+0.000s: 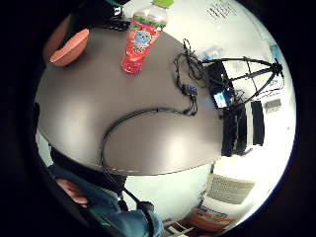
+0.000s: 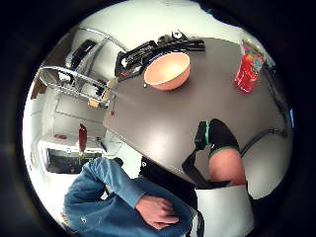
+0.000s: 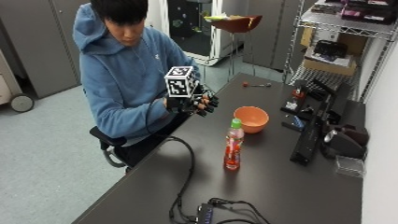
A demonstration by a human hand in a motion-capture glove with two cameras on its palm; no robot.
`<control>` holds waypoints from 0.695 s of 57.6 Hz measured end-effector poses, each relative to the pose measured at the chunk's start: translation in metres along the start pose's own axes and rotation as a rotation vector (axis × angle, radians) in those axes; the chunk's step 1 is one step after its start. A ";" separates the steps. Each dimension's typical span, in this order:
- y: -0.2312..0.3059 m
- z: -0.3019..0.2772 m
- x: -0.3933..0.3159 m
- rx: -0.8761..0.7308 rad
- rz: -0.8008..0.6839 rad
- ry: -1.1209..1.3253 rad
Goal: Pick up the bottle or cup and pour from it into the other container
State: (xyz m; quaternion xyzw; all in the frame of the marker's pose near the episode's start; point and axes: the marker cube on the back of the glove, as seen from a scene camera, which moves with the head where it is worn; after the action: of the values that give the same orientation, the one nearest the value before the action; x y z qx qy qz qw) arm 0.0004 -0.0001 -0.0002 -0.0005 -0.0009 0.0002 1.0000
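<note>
On the dark brown table [image 3: 273, 186], I see my black-gloved right hand [image 3: 198, 103] raised at its near edge, fingers relaxed (holding nothing); the red plastic bottle [image 3: 233, 150] stands at four o'clock from it.

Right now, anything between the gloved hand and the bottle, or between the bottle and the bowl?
Nothing visible. The gloved right hand hovers above the table's near edge, holding nothing. Bare tabletop lies between it and the red bottle. The orange bowl sits just beyond the bottle, with a clear gap between them.
</note>
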 end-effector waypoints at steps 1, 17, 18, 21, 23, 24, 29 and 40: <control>0.000 0.000 0.000 -0.001 0.000 -0.001; 0.000 -0.002 0.004 -0.006 0.011 -0.027; 0.000 -0.002 0.004 -0.004 0.012 -0.028; -0.001 -0.004 0.007 -0.001 0.015 -0.030; -0.002 -0.004 0.008 0.002 0.017 -0.033; -0.002 -0.005 0.009 0.004 0.018 -0.034; -0.001 -0.006 0.010 0.010 0.020 -0.034; 0.001 -0.012 0.017 0.023 0.036 -0.039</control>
State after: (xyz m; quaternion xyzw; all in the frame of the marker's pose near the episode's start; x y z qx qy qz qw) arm 0.0175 0.0007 -0.0123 0.0109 -0.0206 0.0183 0.9996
